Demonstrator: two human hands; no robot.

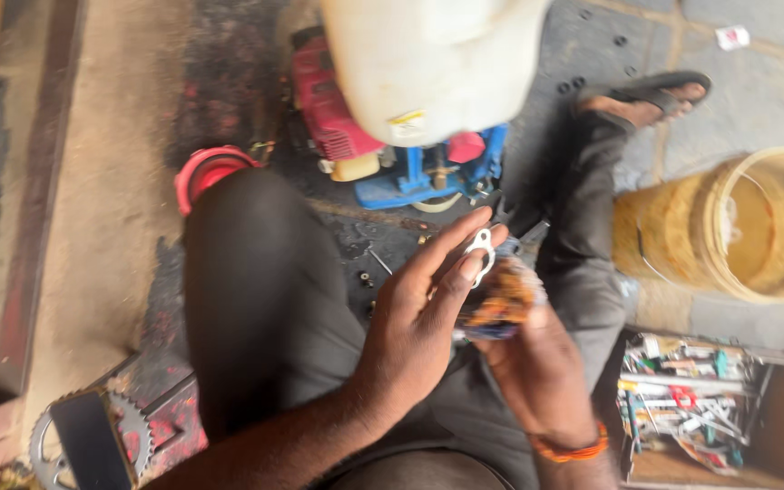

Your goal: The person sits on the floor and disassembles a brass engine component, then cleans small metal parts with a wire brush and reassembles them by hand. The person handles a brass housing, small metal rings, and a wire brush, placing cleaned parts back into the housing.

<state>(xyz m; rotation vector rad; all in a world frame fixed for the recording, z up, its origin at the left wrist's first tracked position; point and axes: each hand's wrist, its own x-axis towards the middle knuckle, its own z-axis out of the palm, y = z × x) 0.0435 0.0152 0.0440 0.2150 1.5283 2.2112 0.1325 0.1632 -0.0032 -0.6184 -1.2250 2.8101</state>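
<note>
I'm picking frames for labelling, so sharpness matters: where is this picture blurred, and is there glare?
Head view: motion blur smears the right hand and the cloth it grips; the left hand with its small metal gasket is softer than the toolbox. Even daylight, no harsh glare; the white tank looks slightly washed out.

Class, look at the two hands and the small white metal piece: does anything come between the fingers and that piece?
Nothing visible does. The left hand pinches the white metal piece directly in its fingertips, while the right hand holds a blurred multicoloured object just below it.
</note>
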